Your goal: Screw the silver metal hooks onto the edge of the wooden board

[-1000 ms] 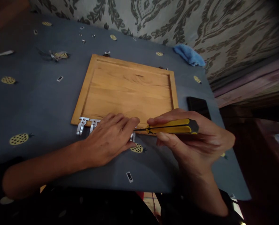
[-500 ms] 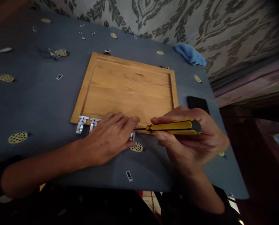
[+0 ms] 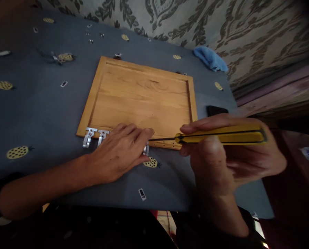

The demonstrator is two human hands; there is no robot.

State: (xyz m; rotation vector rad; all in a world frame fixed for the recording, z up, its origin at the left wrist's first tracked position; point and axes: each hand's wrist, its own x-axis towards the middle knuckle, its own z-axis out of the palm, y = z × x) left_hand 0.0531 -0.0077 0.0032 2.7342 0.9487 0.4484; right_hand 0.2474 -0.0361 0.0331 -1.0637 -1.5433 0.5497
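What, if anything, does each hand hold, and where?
The right hand grips a screwdriver by its yellow handle. The left hand lies over the wooden board; any grip is hidden.

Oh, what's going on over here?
Someone is working with both hands at the near edge of a wooden panel lying on a table. The right hand grips a yellow screwdriver, its shaft pointing toward the left hand, which rests over that edge and hides the tip. Two metal brackets show left of that hand, and part of another sticks out by its thumb.
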